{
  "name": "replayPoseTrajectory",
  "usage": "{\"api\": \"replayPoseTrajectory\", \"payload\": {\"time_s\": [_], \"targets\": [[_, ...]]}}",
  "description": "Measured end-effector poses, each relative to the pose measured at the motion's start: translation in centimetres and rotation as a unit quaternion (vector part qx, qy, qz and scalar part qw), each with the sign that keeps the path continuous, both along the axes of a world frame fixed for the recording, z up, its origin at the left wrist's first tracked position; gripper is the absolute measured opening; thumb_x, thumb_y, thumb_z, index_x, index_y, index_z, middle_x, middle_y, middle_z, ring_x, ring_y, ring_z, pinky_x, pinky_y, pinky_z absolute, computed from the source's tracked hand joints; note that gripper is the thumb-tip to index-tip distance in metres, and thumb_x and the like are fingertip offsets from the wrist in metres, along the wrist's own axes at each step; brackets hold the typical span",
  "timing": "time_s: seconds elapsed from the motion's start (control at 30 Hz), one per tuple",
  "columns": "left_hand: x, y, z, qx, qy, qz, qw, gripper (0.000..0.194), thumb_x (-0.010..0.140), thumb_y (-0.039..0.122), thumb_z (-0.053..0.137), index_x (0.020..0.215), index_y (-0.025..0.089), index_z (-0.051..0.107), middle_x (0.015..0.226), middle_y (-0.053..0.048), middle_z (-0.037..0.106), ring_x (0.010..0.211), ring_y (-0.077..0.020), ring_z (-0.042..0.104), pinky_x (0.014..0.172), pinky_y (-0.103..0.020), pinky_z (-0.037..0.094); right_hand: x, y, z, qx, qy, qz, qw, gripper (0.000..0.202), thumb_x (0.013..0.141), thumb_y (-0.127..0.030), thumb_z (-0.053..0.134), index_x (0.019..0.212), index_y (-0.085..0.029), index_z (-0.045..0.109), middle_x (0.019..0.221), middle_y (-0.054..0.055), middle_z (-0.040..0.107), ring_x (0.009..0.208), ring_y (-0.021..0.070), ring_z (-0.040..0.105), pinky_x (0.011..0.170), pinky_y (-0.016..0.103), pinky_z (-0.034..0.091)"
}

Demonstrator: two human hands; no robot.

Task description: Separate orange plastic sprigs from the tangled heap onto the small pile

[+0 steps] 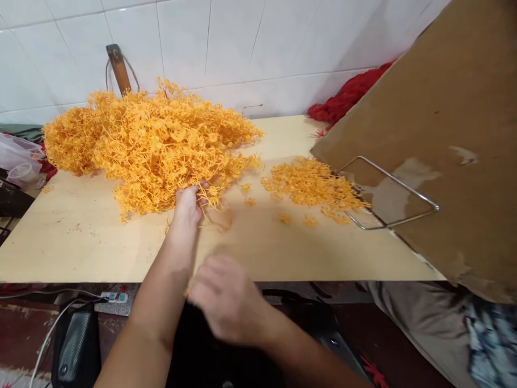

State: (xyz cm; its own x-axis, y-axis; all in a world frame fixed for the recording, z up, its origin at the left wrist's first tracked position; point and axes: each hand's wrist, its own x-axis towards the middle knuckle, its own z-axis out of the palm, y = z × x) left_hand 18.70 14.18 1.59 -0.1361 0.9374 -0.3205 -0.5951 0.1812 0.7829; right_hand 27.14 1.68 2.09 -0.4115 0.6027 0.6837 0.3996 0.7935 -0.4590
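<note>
A big heap of orange plastic flower sprigs [157, 145] covers the left part of the board. At its front edge, my left hand [189, 203] is closed around thin orange stems, with a sprig [212, 198] sticking out past the fingers. My right hand [222, 296] is closer to me, over the board's front edge, curled and blurred by motion. A speck of orange shows by its fingertips, too small to name. To the right lies a flat pile of loose orange flower pieces [315, 183], with a few single pieces [285, 218] in front of it.
The pale board [81, 237] runs along a white tiled wall. A cardboard sheet [444, 118] with a bent metal wire frame [404, 218] leans at the right. Red pieces [351, 94] lie behind it. A wooden-handled tool [118, 67] stands behind the heap. Plastic cups [22, 175] are at far left.
</note>
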Motion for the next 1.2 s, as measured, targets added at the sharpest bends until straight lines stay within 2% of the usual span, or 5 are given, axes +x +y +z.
{"api": "replayPoseTrajectory", "payload": {"time_s": [0.2,0.47,0.7,1.03,1.2], "targets": [[-1.0,-1.3,0.2,0.041,0.01,-0.204,0.978,0.022,0.064,0.013,0.058,0.086,0.013,0.055,0.072,-0.005,0.068,0.062,-0.0134,0.063,0.05,-0.02,0.043,2.8,4.4,1.2,-0.277,0.276,-0.029,0.92,0.009,0.077,-0.017,0.04,0.081,-0.02,0.047,0.067,-0.001,0.051,0.048,0.0079,0.045,0.043,0.022,0.036],[-1.0,-1.2,0.2,0.055,0.085,-0.229,0.968,0.042,0.057,0.009,0.066,0.096,0.017,0.053,0.076,-0.001,0.066,0.06,-0.0117,0.061,0.056,-0.022,0.045,4.0,10.3,0.4,-0.467,0.341,-0.074,0.813,0.013,0.059,-0.02,0.048,0.071,-0.019,0.043,0.061,-0.005,0.039,0.047,0.0051,0.034,0.041,0.019,0.026],[-0.8,-1.3,0.4,0.072,0.075,-0.235,0.966,0.042,0.056,0.009,0.066,0.096,0.018,0.056,0.064,0.005,0.06,0.053,-0.0078,0.054,0.058,-0.022,0.043,3.8,11.2,-1.1,-0.298,0.091,-0.193,0.93,0.019,0.077,-0.037,0.048,0.069,-0.019,0.046,0.063,-0.002,0.047,0.056,0.0101,0.043,0.053,0.024,0.033],[0.1,-0.5,-0.3,-0.005,0.023,-0.112,0.993,0.029,0.057,0.007,0.058,0.085,0.014,0.056,0.052,0.003,0.057,0.046,-0.009,0.053,0.046,-0.019,0.038,2.0,6.5,-1.4,-0.147,-0.032,-0.224,0.963,0.021,0.085,-0.03,0.035,0.073,-0.018,0.047,0.057,0.001,0.053,0.048,0.0125,0.044,0.049,0.025,0.031],[-0.5,-0.2,0.2,-0.039,0.002,-0.088,0.995,0.016,0.067,0.008,0.049,0.078,0.009,0.06,0.052,0.0,0.058,0.043,-0.0067,0.049,0.046,-0.018,0.039,0.4,2.7,-1.7,-0.139,-0.051,-0.043,0.988,0.02,0.085,-0.02,0.036,0.067,-0.019,0.045,0.061,0.002,0.053,0.057,0.0124,0.05,0.054,0.024,0.038]]}}
